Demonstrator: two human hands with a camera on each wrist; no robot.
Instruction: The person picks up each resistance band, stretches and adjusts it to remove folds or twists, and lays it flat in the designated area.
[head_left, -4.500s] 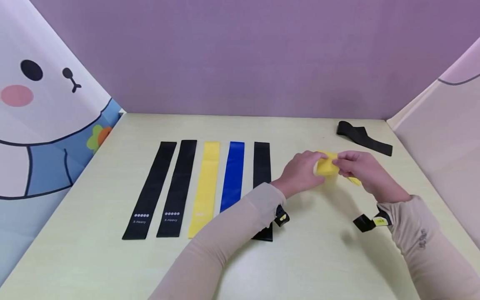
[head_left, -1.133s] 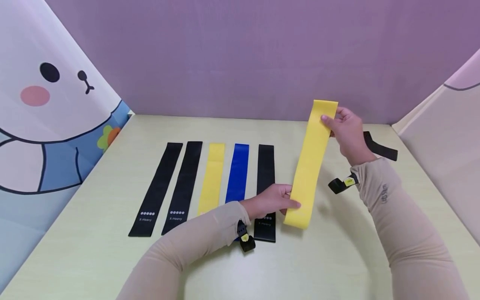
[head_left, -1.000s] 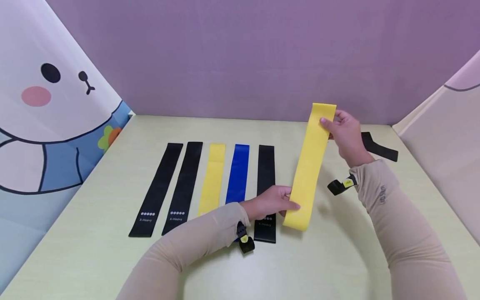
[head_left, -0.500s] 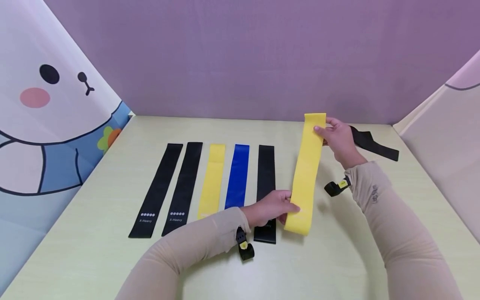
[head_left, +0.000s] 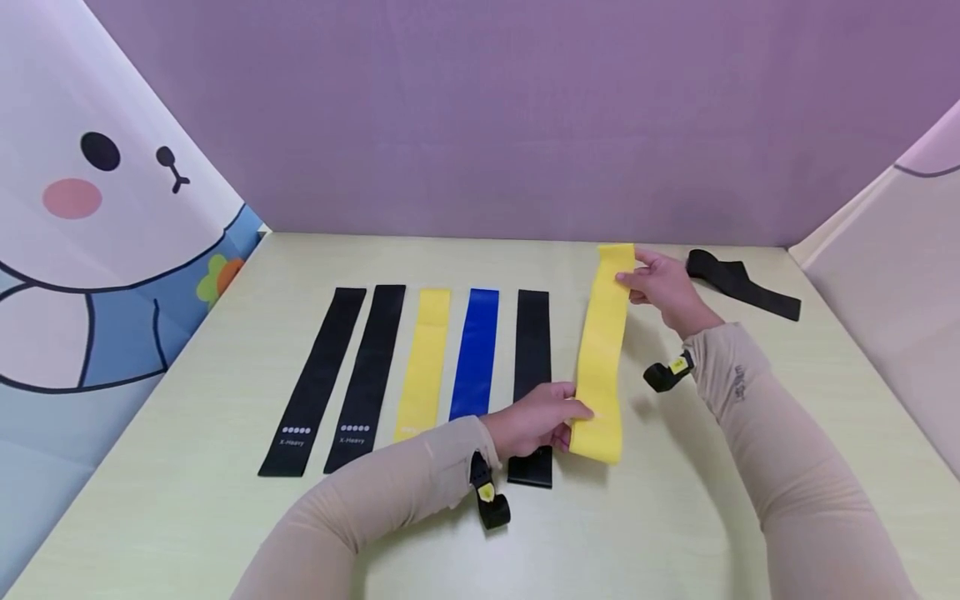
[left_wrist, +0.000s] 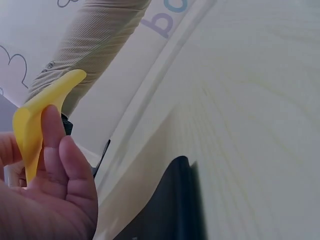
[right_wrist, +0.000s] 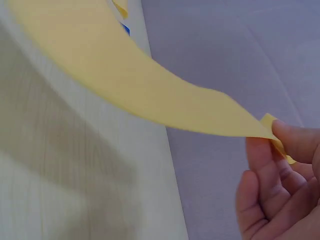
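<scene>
A yellow resistance band (head_left: 602, 342) is stretched out lengthwise between both hands, raised over the table to the right of a row of flat bands. My left hand (head_left: 536, 419) pinches its near end, thumb on top. At the far end, my right hand (head_left: 666, 287) pinches the band's right edge. In the right wrist view the band (right_wrist: 130, 85) sags in a curve toward the fingertips. Under the left hand lies a black band (head_left: 531, 333), partly covered by it. The left wrist view shows the yellow band (left_wrist: 37, 117) bent between thumb and fingers.
Left of the hands lie a blue band (head_left: 474, 354), another yellow band (head_left: 423, 358) and two black bands (head_left: 365, 375) marked X-Heavy, side by side. A loosely folded black band (head_left: 742, 283) sits at the table's back right. A purple wall (head_left: 525, 117) closes off the back.
The yellow band, earlier bunched between both hands, is now drawn out long. Over the last second my right hand has come down and left with the far end, uncovering the folded black band.
</scene>
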